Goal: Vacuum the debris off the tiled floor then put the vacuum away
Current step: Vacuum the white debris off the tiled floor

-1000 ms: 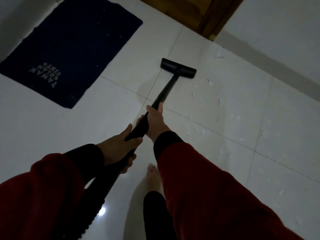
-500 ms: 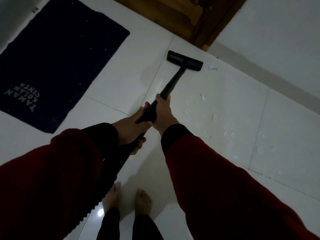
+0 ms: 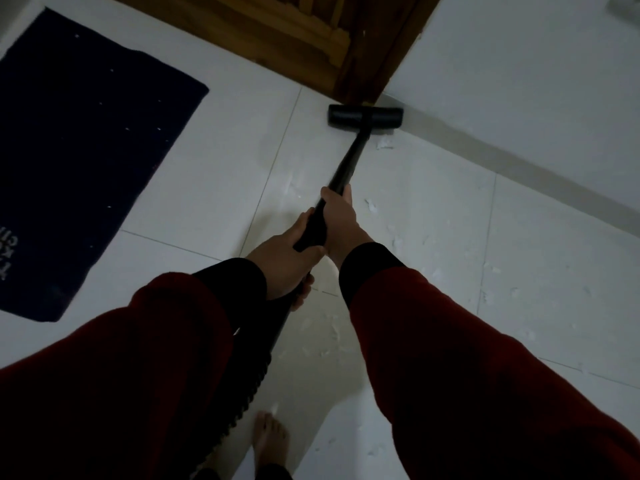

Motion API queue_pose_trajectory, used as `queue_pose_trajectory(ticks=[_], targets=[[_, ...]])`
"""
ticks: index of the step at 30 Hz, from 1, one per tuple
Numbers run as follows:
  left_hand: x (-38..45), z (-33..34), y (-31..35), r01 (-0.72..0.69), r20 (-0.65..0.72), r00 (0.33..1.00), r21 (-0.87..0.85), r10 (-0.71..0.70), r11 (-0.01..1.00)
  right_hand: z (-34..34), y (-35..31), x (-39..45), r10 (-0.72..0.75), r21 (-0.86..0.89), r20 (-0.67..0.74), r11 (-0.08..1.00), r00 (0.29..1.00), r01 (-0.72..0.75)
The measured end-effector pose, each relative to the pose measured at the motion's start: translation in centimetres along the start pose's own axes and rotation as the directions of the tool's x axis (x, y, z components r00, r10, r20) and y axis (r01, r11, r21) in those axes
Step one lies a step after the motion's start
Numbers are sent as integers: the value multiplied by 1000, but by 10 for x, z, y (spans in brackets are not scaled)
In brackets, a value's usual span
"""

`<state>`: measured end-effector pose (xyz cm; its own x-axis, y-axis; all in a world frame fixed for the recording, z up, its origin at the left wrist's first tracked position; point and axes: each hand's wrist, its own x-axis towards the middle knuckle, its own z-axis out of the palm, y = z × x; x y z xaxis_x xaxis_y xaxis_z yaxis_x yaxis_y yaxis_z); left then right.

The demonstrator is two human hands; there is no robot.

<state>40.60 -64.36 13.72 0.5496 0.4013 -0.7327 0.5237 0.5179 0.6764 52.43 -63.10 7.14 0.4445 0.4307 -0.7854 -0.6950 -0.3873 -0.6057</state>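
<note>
Hands gripped the black vacuum wand (image 3: 346, 171), right hand (image 3: 337, 221) ahead of left hand (image 3: 282, 263), fingers of both wrapped tight around it. Its floor head (image 3: 365, 116) sat against the wooden door frame (image 3: 374, 53), white debris (image 3: 384, 144) just beside it on the tiled floor (image 3: 433, 209).

Both arms extend forward and downward in red sleeves with black cuffs. The right hand (image 3: 341, 223) is clenched around the vacuum wand (image 3: 349, 161), thumb on top. The left hand (image 3: 284, 261) is clenched around the wand directly behind, touching the right. One bare foot (image 3: 270, 441) stands below.
</note>
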Motion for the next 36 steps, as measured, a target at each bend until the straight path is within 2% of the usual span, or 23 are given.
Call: queue_pose_trajectory(ticks=[9,16,27,36], targets=[[17,31,3,21,53,998,-16,-20,1000,-37,-11,7,-6,-24,-29,1000,1000,5],[14,30,0,-25,-66,997,38,27,999,-24,-7,12,22,47,26,999,999,-23],[8,1,-8,-10,-146,989,-40,4,999,11,9,12,83,20,100,996,991,-86],[-8,11,-4,41,-91,994,-168,-57,985,2,3,1,111,-111,-5,988,994,-111]])
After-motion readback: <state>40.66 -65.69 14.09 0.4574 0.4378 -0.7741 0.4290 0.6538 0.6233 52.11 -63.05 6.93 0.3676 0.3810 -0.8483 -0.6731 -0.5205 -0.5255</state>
